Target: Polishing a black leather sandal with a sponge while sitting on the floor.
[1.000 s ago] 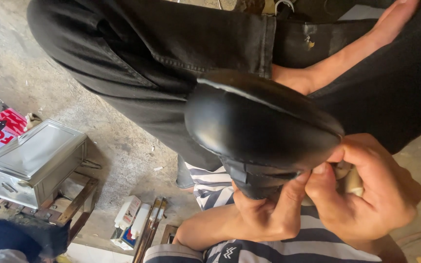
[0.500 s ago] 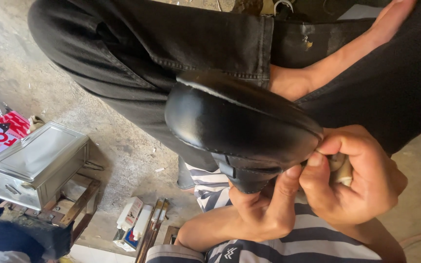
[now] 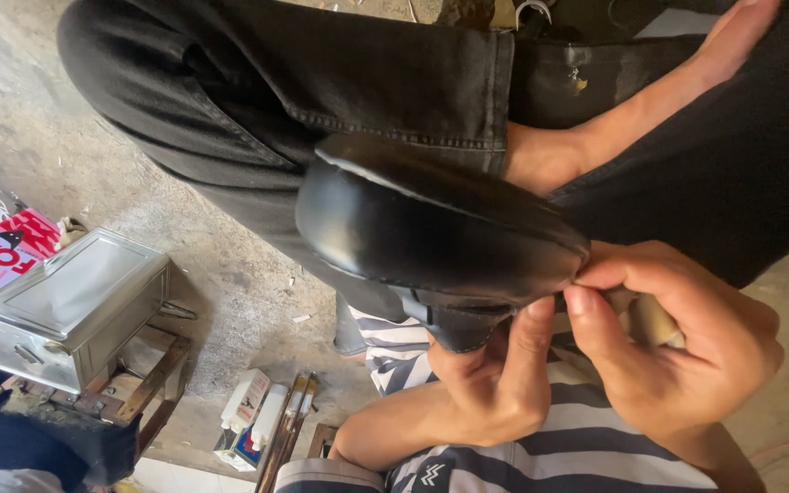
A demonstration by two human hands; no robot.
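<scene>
A black leather shoe (image 3: 431, 228) rests against my black-trousered leg (image 3: 257, 82), toe to the left. My left hand (image 3: 495, 383) grips it from below, near the heel block, thumb up against the rim. At the shoe's right end my right hand (image 3: 678, 347) presses its fingertips on the edge. That hand is closed around a pale wooden tool handle (image 3: 648, 319); the tool's tip is hidden behind the fingers.
A metal box (image 3: 66, 306) sits on a low wooden stand (image 3: 152, 379) at the left on the concrete floor, with a red carton (image 3: 6, 246) behind it. White bottles (image 3: 253, 420) and wooden sticks (image 3: 287, 420) lie below. My bare foot (image 3: 737, 32) is at top right.
The shoe has shifted left and rolled, its sole edge now facing up. Both hands followed it, and the right fingertips moved onto the shoe's right edge.
</scene>
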